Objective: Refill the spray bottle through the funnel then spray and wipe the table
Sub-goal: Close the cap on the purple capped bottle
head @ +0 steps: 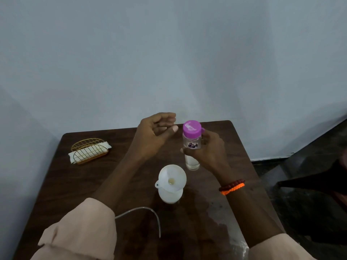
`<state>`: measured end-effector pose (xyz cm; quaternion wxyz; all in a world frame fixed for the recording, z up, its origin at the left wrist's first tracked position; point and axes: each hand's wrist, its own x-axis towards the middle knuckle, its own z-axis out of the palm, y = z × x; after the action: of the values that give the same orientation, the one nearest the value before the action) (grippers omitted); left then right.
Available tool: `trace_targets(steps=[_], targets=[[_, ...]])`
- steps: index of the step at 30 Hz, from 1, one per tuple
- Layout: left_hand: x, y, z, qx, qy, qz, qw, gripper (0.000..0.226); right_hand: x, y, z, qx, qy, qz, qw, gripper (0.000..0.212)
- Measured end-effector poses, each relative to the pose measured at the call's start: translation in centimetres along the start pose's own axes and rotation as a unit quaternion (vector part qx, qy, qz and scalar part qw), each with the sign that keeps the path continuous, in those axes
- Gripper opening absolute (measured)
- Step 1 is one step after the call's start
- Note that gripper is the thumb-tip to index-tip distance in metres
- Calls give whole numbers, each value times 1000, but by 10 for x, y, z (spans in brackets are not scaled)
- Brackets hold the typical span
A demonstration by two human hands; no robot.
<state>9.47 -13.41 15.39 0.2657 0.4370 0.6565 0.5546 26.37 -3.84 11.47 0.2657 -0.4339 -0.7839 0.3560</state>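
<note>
A white funnel (172, 178) sits in the neck of a white spray bottle (170, 197) standing near the middle of the dark wooden table (105, 181). My right hand (207, 149) grips a clear water bottle (192, 145) with a purple cap, held upright just behind and to the right of the funnel. The cap is on. My left hand (154, 134) hovers to the left of the cap, fingers loosely curled and holding nothing. A thin clear tube (150, 212) lies curved on the table in front of the spray bottle; its spray head is hidden.
A gold wire holder with white napkins (89, 151) stands at the table's back left. A wet patch (225, 222) shines on the front right of the table. A grey wall rises right behind the table. Dark floor and a dark object (319, 182) lie to the right.
</note>
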Motion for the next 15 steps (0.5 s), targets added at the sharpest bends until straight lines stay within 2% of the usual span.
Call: trace_targets(steps=[1,3,5,8,12,15], targets=[[-2,2,2,-8,-1,0,1000,30,1,0,0,-5,5,0,1000,54],[-5,8,10,-25,-16,1,1000,30,2,-5,2,-11,5,-5,1000,55],[-7,14,19,-41,-40,6,998,39,3,-12,6,-14,-6,-17,1000,55],[-5,15,27,-6,-55,29,998,55,1,-22,11,-24,-23,-42,999,52],[0,12,14,-10,-18,13,1000,63,4,-18,4,3,-4,-27,1000,56],[-1,8,-1,-38,23,4,999,47,5,-11,-4,4,15,-20,1000,56]])
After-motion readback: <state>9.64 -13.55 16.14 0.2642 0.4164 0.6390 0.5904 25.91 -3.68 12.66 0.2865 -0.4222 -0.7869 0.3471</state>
